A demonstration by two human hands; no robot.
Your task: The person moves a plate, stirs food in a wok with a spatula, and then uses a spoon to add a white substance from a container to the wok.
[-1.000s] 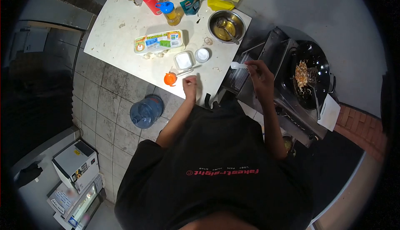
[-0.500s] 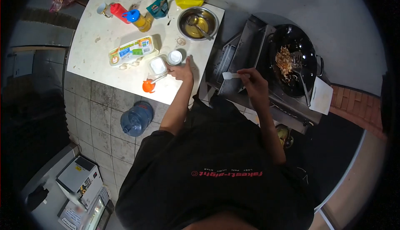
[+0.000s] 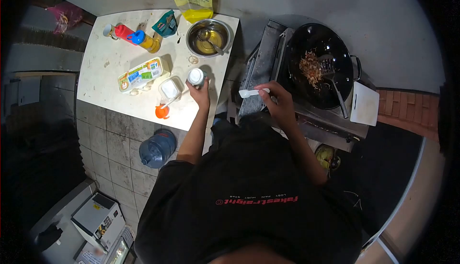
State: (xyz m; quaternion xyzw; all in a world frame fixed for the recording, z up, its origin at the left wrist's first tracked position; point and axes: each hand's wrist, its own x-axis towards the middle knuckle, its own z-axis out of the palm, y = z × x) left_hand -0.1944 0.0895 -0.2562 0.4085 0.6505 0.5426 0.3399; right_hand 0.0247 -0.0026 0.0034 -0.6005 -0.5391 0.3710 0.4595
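Note:
My left hand (image 3: 200, 95) is wrapped round a small round jar (image 3: 195, 76) with a white top, its thumb and fingers on opposite sides. Beside it stands a clear square tub (image 3: 170, 89) of white powder, with a spoon handle across its near corner. An orange lid (image 3: 162, 112) lies close to the table's front edge. My right hand (image 3: 279, 102) pinches the handle of a small white plastic spoon (image 3: 247, 93), held over the gap between table and stove. A black wok (image 3: 299, 36) on the stove holds fried noodle-like food (image 3: 311, 67) and a slotted metal turner (image 3: 339, 94).
On the white table (image 3: 108, 65) are an egg carton (image 3: 142, 76), red bottle (image 3: 123, 32), blue-capped bottle (image 3: 150, 44), green pouch (image 3: 165, 23), yellow pouch (image 3: 194, 3), and steel bowl (image 3: 227, 34) with oil-like liquid and a ladle. A water jug (image 3: 158, 149) lies on the floor.
My left hand has gone from beside the tub to a grip round the jar. My right hand still holds the spoon. The whole view has shifted slightly.

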